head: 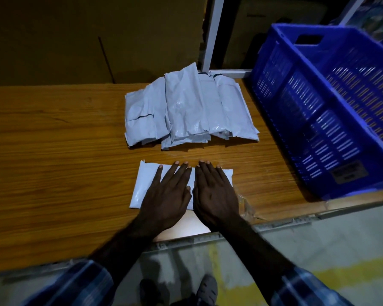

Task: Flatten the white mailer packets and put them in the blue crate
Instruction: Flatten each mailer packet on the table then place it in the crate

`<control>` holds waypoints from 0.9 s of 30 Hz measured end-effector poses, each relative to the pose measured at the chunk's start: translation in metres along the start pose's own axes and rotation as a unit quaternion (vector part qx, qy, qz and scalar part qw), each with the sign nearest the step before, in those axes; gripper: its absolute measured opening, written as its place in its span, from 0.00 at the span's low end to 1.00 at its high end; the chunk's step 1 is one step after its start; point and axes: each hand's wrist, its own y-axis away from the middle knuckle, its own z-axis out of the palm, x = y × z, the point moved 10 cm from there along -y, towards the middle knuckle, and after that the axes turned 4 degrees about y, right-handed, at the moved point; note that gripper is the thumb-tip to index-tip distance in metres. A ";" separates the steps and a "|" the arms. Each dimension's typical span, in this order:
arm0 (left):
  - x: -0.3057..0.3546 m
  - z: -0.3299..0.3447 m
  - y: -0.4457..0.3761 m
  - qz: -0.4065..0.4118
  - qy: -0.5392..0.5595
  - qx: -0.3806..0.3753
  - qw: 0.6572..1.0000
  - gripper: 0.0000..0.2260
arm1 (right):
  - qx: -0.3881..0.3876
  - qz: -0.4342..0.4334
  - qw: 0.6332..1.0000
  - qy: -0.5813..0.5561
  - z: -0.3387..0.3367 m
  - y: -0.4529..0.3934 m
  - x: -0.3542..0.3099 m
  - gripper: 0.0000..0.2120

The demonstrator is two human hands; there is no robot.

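A: What takes up the most room?
B: The wooden counter (53, 151), running right across the view. On its right end sits the blue crate (332, 111), slatted walls, a handle cut-out in the far wall; nothing shows inside the part I can see.

A: And the mailers?
B: A pile of white mailer packets (186, 111) lies toward the back of the counter, just left of the crate, overlapping one another and crumpled. One single white packet (146, 184) lies apart from them, nearer the counter's front edge.

A: Where are the hands?
B: Both on that single packet, side by side. The left hand (168, 193) lies palm down over its middle, fingers straight and a little spread. The right hand (215, 193) lies flat over its right part, fingers straight and close together, fingertips near the far edge.

A: Any grip on it?
B: None, both hands are flat, pressing on it rather than holding it. Plaid sleeves (75, 283) show at the bottom of the view
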 end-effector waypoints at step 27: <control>-0.019 -0.002 0.006 -0.038 0.032 -0.018 0.999 0.27 | -0.032 -0.003 0.999 -0.016 -0.003 0.000 -0.023 0.23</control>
